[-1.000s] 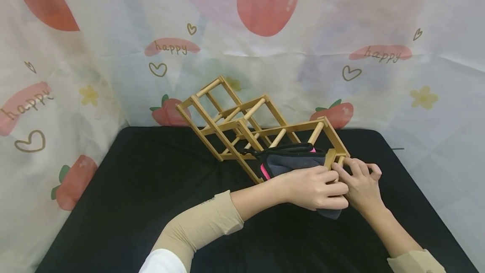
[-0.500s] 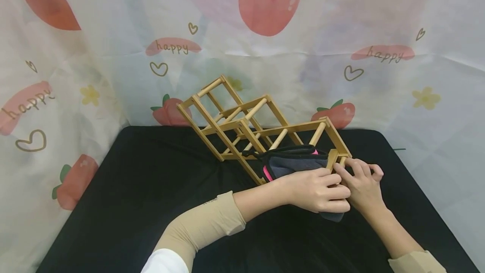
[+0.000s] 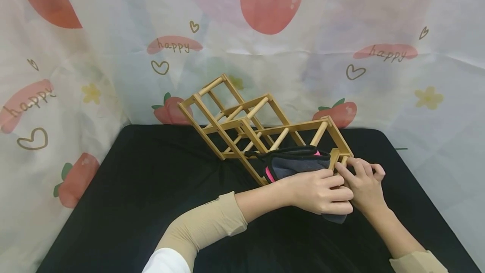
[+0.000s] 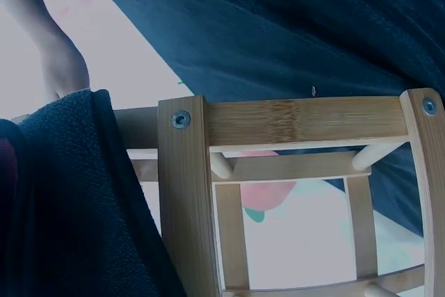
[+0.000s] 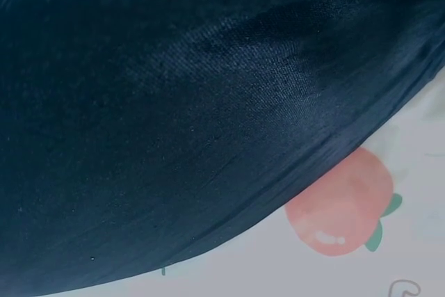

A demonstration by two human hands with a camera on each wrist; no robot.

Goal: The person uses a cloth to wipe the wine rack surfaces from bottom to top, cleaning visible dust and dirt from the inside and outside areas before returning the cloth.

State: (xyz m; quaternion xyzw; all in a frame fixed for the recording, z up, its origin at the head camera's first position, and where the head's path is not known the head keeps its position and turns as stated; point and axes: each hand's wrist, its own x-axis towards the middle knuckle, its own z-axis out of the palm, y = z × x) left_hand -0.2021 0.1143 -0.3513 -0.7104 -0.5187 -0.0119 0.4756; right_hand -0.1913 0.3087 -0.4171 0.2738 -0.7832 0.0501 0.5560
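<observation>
A wooden rack (image 3: 289, 129) of slats and round rods lies tilted on the black-covered table. Over its near right part hangs a dark blue-grey fleece piece (image 3: 301, 164) with black edging and pink showing; its exact kind is unclear. My left hand (image 3: 320, 191) grips this fleece with curled fingers, and a flap dangles below it. At the rack's right end, thumb and fingers of my right hand (image 3: 365, 186) hold the wood; the fingertips' contact is partly hidden. The left wrist view shows the fleece (image 4: 90, 193) draped beside a screwed slat (image 4: 184, 199).
Black cloth (image 3: 182, 172) covers the table, its right edge (image 3: 420, 193) near my right arm. Behind stands a pale curtain (image 3: 288, 70) printed with fruit and hearts. The right wrist view holds mostly dark cloth (image 5: 174, 137).
The head view has shifted very slightly. Both hands keep nearly the same places on the fleece and the rack's end.
</observation>
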